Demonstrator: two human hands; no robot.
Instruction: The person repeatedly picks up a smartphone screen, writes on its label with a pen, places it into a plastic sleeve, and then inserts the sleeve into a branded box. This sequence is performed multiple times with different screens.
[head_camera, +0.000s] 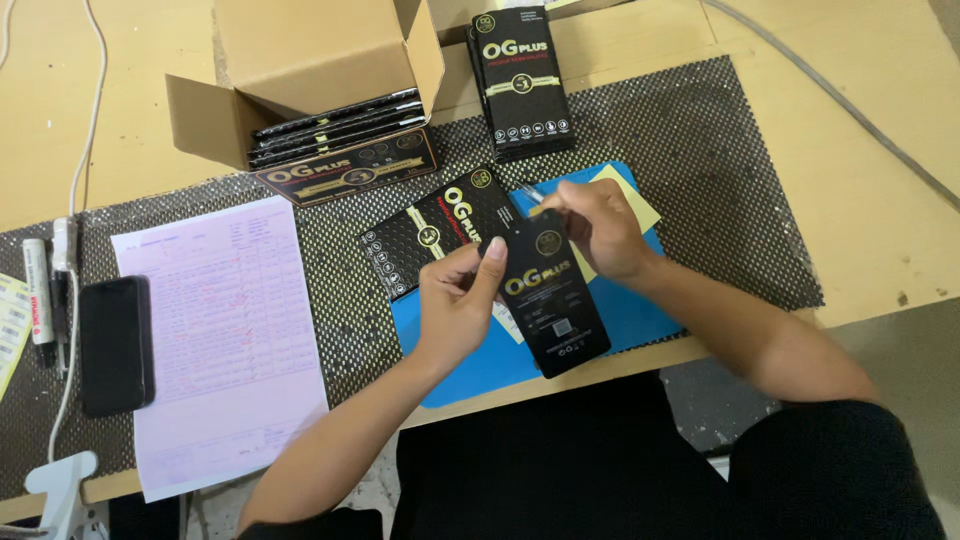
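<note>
Two hands are engaged on one black retail packet (552, 300), which is held just above the near edge of the table, over a blue mat (630, 315). I read my left hand (455, 305) as closed on the packet's left edge, thumb on the front face and fingers curled behind it. My right hand (598, 228) is pinched shut at the packet's far end, fingertips together on the top edge; a small clear tab (530, 192) projects from that pinch toward the far left. The packet is tilted, its far end angled to the left.

A second black packet (440, 232) lies flat on the table just left of the held one, partly on the blue mat and partly on the dark mesh liner (730, 170). A yellow sheet (640, 205) shows under my right hand.

At far centre, a stack of matching black packets (522, 80) stands on the liner. At far left, an open cardboard box (300, 60) holds more packets stacked flat.

To the left lies a pink printed form (225, 340). Further left are a black phone (115, 345), a marker pen (38, 290) and a white cable (85, 130). A grey cable (850, 110) crosses the far right corner of the table.
</note>
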